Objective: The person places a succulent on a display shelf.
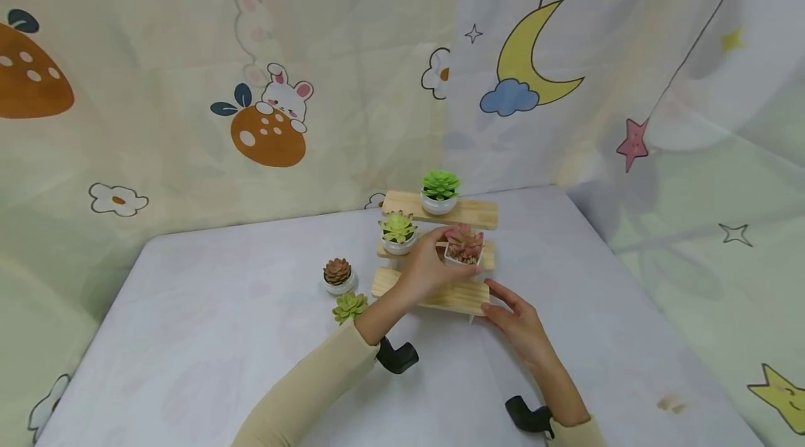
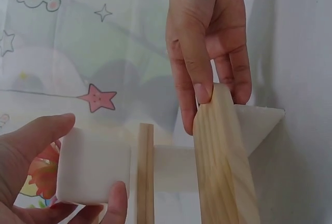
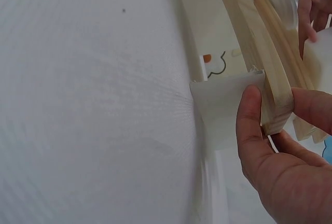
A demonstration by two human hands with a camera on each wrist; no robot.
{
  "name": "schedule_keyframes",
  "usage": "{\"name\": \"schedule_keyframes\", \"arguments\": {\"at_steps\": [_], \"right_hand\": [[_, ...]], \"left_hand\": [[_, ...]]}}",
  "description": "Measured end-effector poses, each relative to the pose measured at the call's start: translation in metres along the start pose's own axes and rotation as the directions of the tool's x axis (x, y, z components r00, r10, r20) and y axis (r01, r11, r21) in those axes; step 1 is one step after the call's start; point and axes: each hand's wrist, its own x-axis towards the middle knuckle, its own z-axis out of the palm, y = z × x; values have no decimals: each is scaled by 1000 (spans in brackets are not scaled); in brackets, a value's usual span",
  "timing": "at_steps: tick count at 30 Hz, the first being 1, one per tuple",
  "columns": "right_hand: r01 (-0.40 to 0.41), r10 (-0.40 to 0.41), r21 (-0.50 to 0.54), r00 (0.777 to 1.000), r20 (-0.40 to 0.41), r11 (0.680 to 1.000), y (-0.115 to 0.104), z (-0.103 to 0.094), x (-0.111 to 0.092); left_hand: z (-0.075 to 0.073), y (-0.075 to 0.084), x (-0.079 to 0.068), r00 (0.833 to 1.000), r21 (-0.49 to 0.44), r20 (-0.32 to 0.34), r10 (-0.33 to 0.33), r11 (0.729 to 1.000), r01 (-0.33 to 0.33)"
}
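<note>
My left hand holds a pink succulent in a square white pot, over the middle board of a three-step wooden stand. In the left wrist view the pot's base faces the middle board's edge; whether they touch, I cannot tell. My right hand pinches the right end of the lowest board, thumb and fingers on opposite faces. A white support stands under that board. On the middle board's left sits a yellow-green succulent in a round white pot. A bright green succulent stands on the top board.
Left of the stand, a brown succulent in a round white pot rests on the white-covered table. A light green succulent is nearby, partly hidden by my left forearm. A printed cloth hangs behind the table.
</note>
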Motion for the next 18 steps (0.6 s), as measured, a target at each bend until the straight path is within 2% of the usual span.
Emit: {"name": "schedule_keyframes", "arguments": {"at_steps": [4, 10, 18], "right_hand": [[2, -2, -7, 1000, 0, 1000, 0, 0, 0], [-2, 1, 4, 1000, 1, 1000, 0, 0, -2], [0, 0, -10, 1000, 4, 1000, 1, 0, -2]], "left_hand": [[5, -1, 8, 1000, 3, -18, 12, 1000, -12], [12, -4, 17, 998, 24, -62, -5, 1000, 7], [14, 0, 20, 998, -6, -48, -43, 999, 43]]}}
